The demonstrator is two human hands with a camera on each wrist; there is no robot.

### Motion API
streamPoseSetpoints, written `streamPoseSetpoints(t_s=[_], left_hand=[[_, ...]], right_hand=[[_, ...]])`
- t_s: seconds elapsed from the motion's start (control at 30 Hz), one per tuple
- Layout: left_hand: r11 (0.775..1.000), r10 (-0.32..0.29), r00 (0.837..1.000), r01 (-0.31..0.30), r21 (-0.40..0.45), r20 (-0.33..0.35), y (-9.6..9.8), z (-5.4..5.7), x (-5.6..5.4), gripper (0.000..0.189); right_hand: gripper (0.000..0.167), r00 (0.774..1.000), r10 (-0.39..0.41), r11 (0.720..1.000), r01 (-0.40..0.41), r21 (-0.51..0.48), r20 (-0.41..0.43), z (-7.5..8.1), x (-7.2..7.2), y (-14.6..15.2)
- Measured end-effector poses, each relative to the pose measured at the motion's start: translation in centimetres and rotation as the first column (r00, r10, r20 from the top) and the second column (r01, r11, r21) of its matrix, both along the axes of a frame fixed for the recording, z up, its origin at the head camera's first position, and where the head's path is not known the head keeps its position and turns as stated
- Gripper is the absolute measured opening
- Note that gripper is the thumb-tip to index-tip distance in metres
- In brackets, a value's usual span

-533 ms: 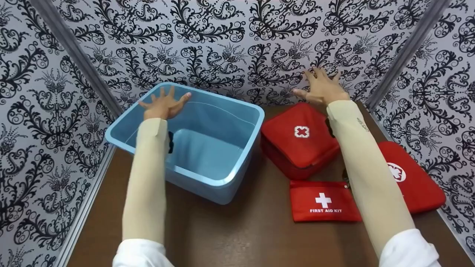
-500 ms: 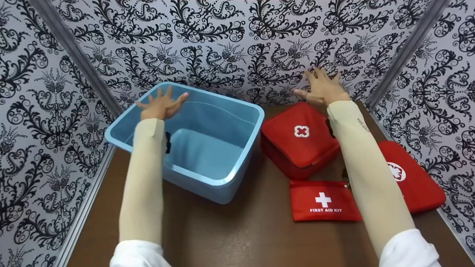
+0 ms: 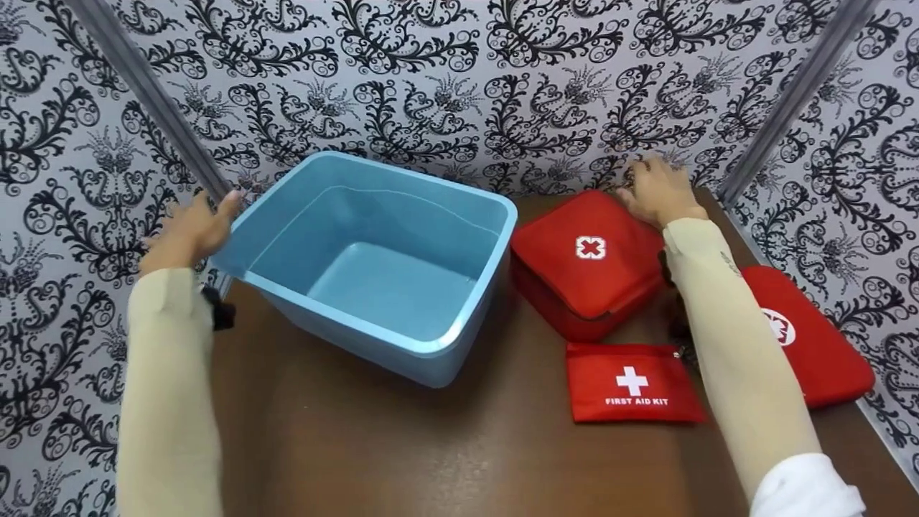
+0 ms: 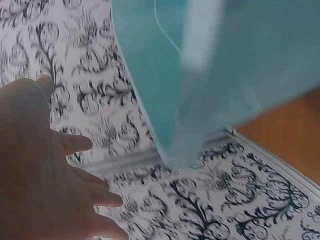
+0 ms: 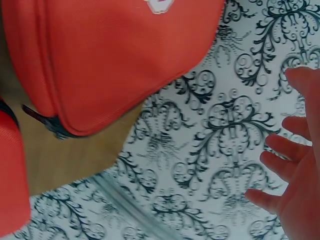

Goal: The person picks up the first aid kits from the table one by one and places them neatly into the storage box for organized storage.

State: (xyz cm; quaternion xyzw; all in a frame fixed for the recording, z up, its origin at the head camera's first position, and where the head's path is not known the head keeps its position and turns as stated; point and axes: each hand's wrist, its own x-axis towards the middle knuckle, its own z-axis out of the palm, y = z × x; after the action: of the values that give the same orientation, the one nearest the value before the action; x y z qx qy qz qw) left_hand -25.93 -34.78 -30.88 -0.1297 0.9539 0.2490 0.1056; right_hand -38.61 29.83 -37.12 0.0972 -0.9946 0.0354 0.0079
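A blue plastic tub [image 3: 373, 341] stands left of centre on the brown table, its inside bare. My left hand [image 3: 188, 230] is at the tub's left corner, fingers spread and holding nothing. In the left wrist view the same hand [image 4: 45, 165] shows apart from the tub's wall [image 4: 150, 75]. Over on the right, my right hand [image 3: 659, 190] hangs at the back corner of a boxy red first aid bag [image 3: 560, 273]. Its fingers [image 5: 287, 150] are loosely extended with nothing in them, beside the red bag [image 5: 125, 60] in the right wrist view.
A flat red pouch [image 3: 596, 402] lettered FIRST AID KIT lies in front of the boxy bag. Farther right, partly behind my right forearm, lies a red case [image 3: 826, 352] with a white emblem. Patterned walls [image 3: 445, 93] close in the table [image 3: 431, 459] at the back and sides.
My left hand has moved left, from over the tub to its left corner. My right hand has come slightly down and right, toward the boxy bag. The head view has shifted slightly.
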Motion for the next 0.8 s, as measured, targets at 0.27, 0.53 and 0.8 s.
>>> streamPoseSetpoints(t_s=[0.27,0.53,0.8], left_hand=[[0.992,0.068,0.988,-0.053,0.111,-0.141,-2.9,-2.3,0.9,0.101],[0.963,0.227,0.908,-0.155,0.222,-0.352,-3.0,-4.6,1.7,0.078],[0.910,0.361,0.840,-0.224,0.348,-0.405,-2.5,-6.8,2.1,0.067]], right_hand=[[0.069,0.993,-0.117,0.988,0.114,-0.109,-0.020,-3.1,1.2,2.7],[0.084,0.942,-0.334,0.901,0.308,-0.305,-0.036,-6.9,2.5,3.3],[0.090,0.875,-0.476,0.734,0.449,-0.510,0.085,-9.8,3.3,4.1]])
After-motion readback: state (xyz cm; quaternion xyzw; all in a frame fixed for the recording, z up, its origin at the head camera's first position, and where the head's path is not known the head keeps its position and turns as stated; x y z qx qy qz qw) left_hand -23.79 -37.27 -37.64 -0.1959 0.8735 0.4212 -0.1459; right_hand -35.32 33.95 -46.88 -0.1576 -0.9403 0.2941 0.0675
